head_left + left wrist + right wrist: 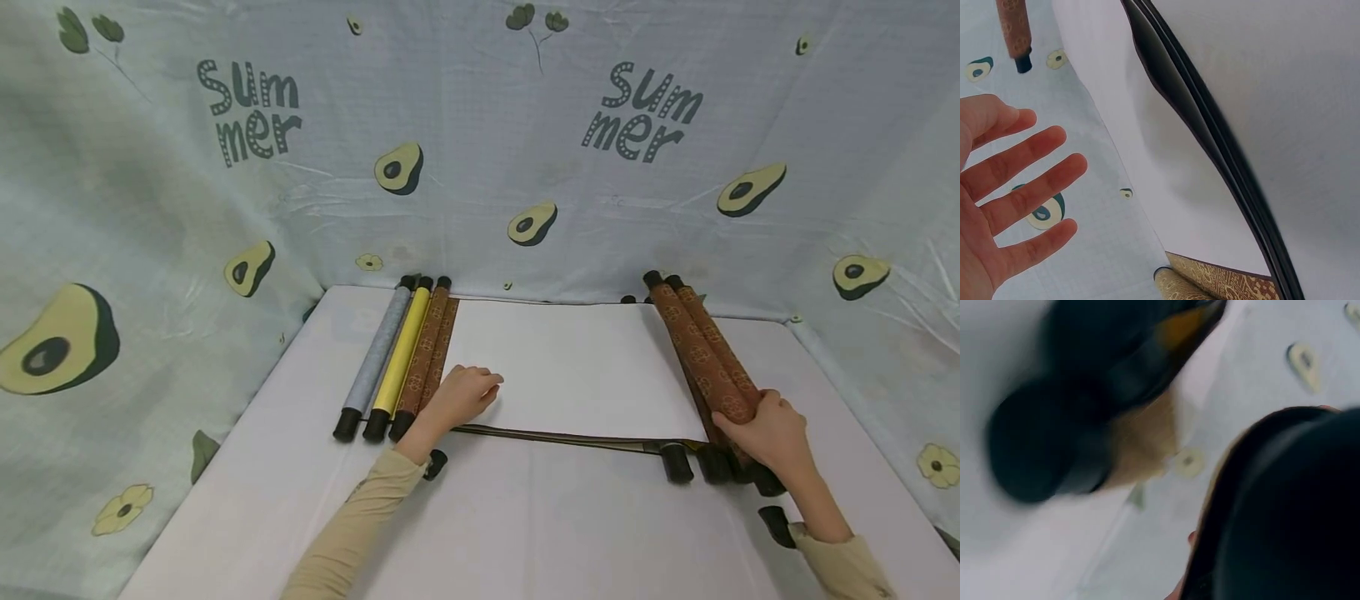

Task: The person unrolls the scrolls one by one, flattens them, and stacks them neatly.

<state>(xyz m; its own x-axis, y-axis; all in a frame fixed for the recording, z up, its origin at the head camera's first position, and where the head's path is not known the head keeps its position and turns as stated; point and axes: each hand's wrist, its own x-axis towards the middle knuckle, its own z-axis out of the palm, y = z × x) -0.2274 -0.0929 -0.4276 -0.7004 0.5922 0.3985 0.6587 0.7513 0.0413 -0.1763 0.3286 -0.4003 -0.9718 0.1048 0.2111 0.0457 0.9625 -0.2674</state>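
My right hand point(772, 429) grips the near end of a brown patterned scroll roll point(697, 350) with black end caps. A second brown roll point(716, 333) lies along its right side. Black caps point(712, 463) of other rolls show under and beside them. In the right wrist view a large black cap point(1297, 512) fills the right side, partly hiding the fingers. My left hand point(463, 396) is over the left part of the white scroll sheet point(555, 358), beside a brown roll point(423, 358). Its fingers are spread and hold nothing in the left wrist view.
A yellow roll point(403, 350) and a grey-blue roll point(378, 350) lie left of the brown one on the white table point(525, 517). Several dark-edged layers point(1210, 131) are stacked at the sheet's near edge. Avocado-print cloth point(465, 100) hangs behind and at both sides.
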